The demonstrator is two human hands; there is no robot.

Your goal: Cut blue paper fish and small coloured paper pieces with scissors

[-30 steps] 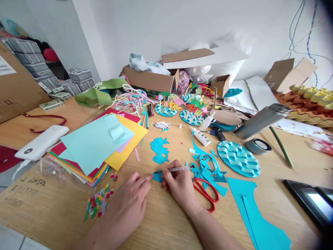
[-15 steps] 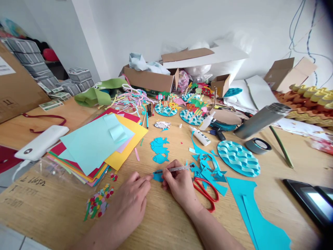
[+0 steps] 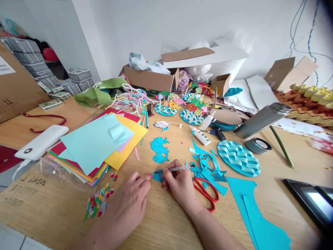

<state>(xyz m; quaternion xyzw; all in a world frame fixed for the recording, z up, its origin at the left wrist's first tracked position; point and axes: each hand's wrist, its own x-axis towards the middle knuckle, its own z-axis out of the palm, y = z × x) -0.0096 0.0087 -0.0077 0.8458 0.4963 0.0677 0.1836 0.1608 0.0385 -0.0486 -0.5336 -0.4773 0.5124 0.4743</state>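
My right hand [image 3: 179, 185] is closed round a clear pen [image 3: 177, 169], whose tip rests on a small blue paper cut-out [image 3: 157, 176] lying on the wooden table [image 3: 161, 222]. My left hand [image 3: 128, 203] lies beside it, fingertips pressed on the cut-out's left edge. Just beyond the cut-out lie three blue paper fish [image 3: 159, 149]. Red-handled scissors [image 3: 206, 192] lie to the right of my right hand, among blue paper scraps [image 3: 208, 166].
A stack of coloured paper sheets [image 3: 96, 146] lies to the left, with confetti bits [image 3: 97, 203] in front. A round blue wave disc [image 3: 238, 158], a glue bottle [image 3: 200, 136], a metal flask [image 3: 261, 121], a tape roll [image 3: 258, 146] and a tablet [image 3: 310, 201] sit to the right. Cardboard boxes [image 3: 149, 78] stand behind.
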